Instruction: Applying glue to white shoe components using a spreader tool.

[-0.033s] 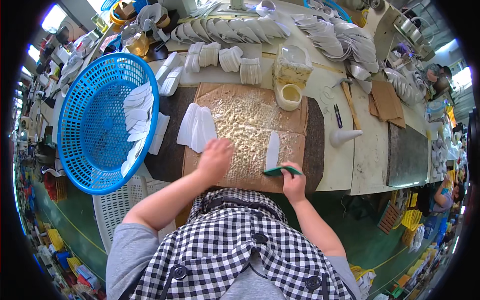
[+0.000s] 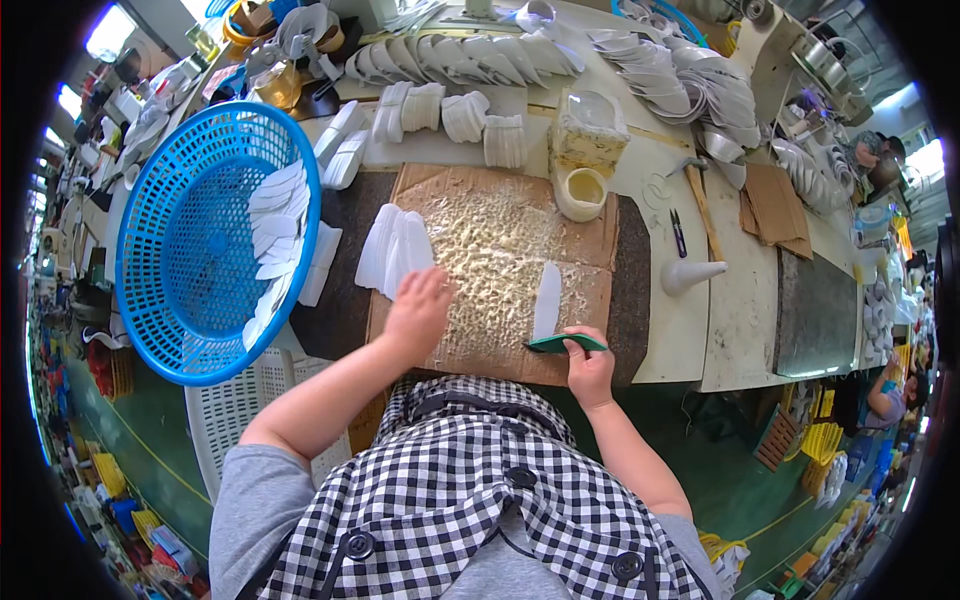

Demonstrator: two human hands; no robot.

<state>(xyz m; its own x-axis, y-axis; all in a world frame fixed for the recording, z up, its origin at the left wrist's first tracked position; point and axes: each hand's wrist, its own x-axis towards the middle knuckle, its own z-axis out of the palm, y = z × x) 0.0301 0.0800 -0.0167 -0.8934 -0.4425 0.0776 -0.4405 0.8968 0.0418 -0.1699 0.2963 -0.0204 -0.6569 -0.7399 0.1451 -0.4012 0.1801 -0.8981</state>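
Observation:
My left hand [image 2: 418, 318] is over the left side of a glue-crusted cardboard sheet [image 2: 590, 240]. Its fingers are stretched out and apart, close to the near end of a fanned stack of white shaped pieces [image 2: 388, 250], and nothing shows in them. In my right hand [image 2: 590, 376] is a green flat spreader [image 2: 566, 344], gripped between thumb and fingers. The spreader's edge meets the near end of a single white strip [image 2: 546, 302] lying on the sheet. Beyond, an open cream-coloured glue pot [image 2: 583, 196] sits on the sheet's far right corner.
A blue mesh basket [image 2: 135, 290] with white pieces stands at the left. Bundled white pieces [image 2: 505, 142] line the far side. To the right are a hammer [image 2: 702, 205], a small pointed tool with a dark handle [image 2: 678, 235] and a white cone [image 2: 692, 276].
My left hand has shifted a little left, toward the fanned white pieces. My right hand and the green spreader have hardly moved.

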